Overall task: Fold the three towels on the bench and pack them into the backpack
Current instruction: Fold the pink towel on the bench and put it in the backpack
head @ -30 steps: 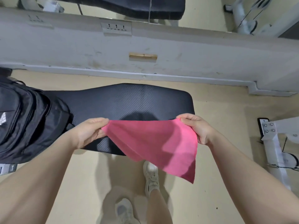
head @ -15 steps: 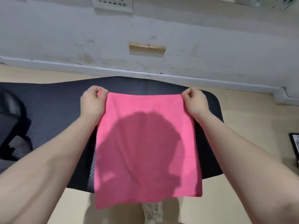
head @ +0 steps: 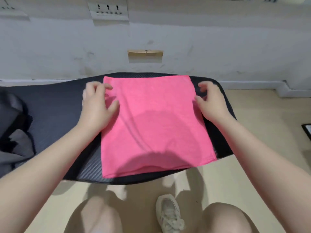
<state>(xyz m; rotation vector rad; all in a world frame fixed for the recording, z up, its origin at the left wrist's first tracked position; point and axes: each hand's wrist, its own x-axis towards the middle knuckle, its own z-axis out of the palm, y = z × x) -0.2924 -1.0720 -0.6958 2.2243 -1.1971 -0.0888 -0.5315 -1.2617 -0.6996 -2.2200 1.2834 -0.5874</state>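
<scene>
Pink cloth lies under the tips of the left hand [head: 96,105]: its fingers [head: 113,103] are spread and loose, and they rest on the left edge of the towel [head: 154,125] without pinching it. The right hand [head: 211,103] is at the right edge, with its fingers [head: 202,86] a little bent and relaxed; they hold nothing, and I cannot tell if they touch the cloth or only hover just beside it.

The towel is spread flat on the black tabletop [head: 64,105], and its near edge reaches the front rim. This is the first risk: a pull toward the body can drag the cloth over the rim, and it will slide to the floor [head: 252,182]. The surface looks smooth, so the towel may also shift when one side is lifted, and then the fold comes out crooked. A soft diagonal wrinkle crosses the middle; if it is not smoothed, it will be pressed into the fold.

The backpack [head: 15,132] sits at the left, partly out of view.
</scene>
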